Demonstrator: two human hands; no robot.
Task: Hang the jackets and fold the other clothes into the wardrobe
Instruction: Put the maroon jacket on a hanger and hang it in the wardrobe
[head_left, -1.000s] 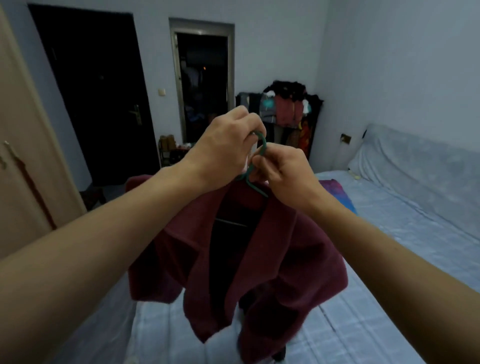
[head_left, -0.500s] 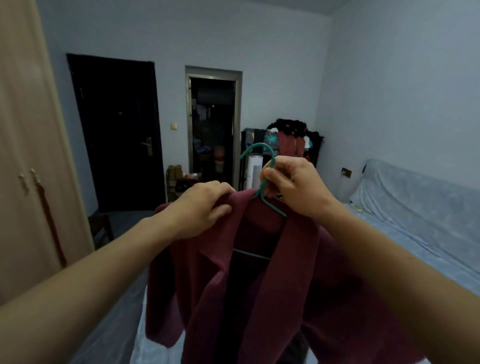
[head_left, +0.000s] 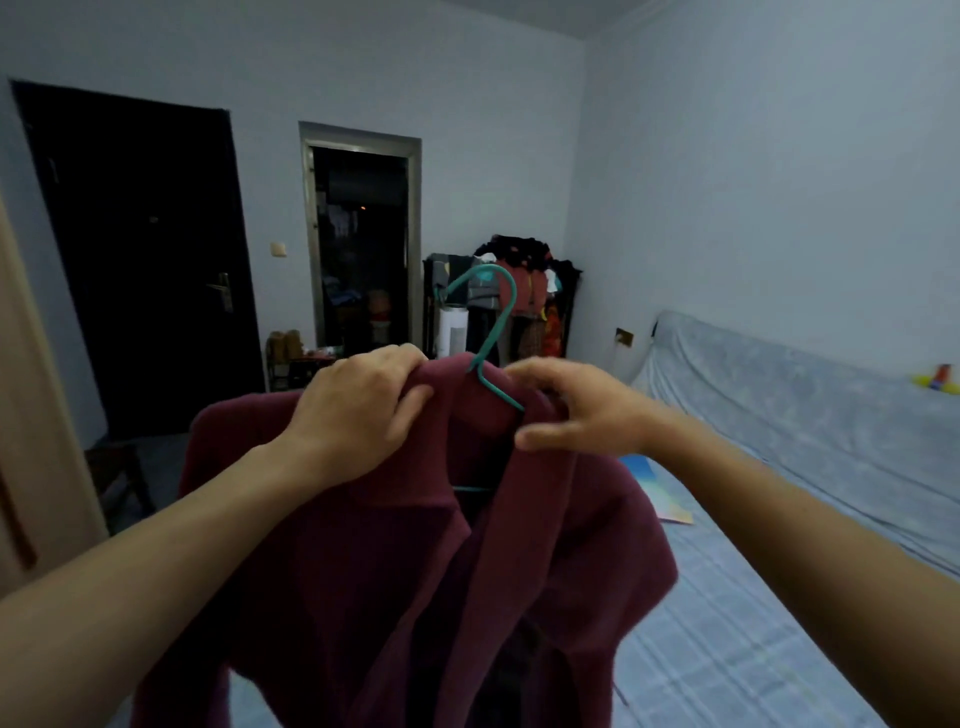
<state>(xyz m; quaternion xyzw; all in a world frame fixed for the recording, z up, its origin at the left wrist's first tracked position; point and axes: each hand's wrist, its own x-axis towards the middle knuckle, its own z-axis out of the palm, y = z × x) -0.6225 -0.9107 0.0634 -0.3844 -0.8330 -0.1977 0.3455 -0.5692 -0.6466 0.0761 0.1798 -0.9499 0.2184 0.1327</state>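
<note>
Left hand (head_left: 358, 415) clenched its grip on the maroon jacket (head_left: 545, 597), teal hanger (head_left: 496, 332) inside the collar; right hand (head_left: 587, 410) touched it, grip slack.

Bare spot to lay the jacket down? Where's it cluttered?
Free: plaid bedsheet right of the maroon jacket, up to the draped backrest. Crowded: colourful item beside the jacket's shoulder, and the clothes rack in the far corner.
</note>
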